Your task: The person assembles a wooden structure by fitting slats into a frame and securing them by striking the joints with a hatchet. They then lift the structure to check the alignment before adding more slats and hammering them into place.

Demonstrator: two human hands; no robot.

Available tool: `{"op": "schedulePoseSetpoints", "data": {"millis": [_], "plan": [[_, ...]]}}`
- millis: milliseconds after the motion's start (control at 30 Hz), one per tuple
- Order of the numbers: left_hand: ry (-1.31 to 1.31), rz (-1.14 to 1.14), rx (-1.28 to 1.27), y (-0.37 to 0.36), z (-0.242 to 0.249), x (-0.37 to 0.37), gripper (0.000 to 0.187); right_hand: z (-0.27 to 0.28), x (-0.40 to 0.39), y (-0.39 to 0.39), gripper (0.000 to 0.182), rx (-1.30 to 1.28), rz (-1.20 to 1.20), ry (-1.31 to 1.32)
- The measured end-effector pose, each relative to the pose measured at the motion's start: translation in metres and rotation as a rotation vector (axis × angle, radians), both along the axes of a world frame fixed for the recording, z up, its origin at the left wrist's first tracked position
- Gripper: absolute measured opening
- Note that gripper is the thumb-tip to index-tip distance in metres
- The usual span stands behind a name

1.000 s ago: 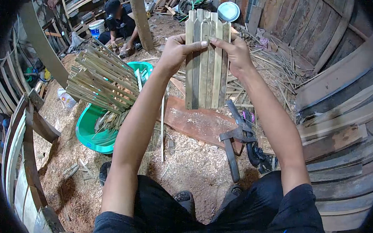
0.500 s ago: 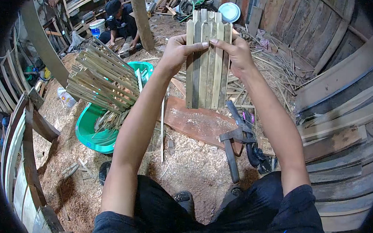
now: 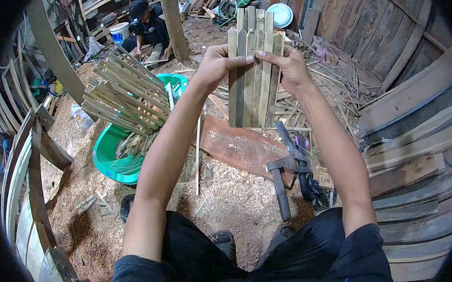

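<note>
Both hands held a fan of flat bamboo slats upright at upper centre of the frame, lifted clear of the sawdust floor, seemingly to keep the strips edge to edge. The left hand and right hand clamped the sides, thumbs meeting across the front. A green basin of cut strips sat at left.

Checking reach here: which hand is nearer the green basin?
Left. The left hand is up right of the green basin; the right hand is farther right.
</note>
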State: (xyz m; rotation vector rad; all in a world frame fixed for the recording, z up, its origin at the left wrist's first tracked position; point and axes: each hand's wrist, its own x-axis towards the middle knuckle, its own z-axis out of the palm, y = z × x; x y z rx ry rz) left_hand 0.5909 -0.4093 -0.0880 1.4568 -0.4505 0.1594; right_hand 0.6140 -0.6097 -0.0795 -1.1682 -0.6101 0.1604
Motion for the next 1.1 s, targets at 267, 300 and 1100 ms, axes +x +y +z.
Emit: {"op": "schedulePoseSetpoints", "data": {"millis": [267,300,1100], "plan": [[-0.034,-0.007,0.124,0.006,-0.001,0.002,0.019,-0.004,0.002,0.001,0.024,0.016,0.018,0.005],[-0.052,-0.007,0.135,0.005,0.000,0.001,0.021,-0.004,0.003,0.001,0.024,0.016,0.002,0.004],[-0.096,-0.025,0.389,0.023,-0.007,0.008,0.030,-0.006,0.006,-0.006,0.027,-0.028,0.007,0.044]]}}
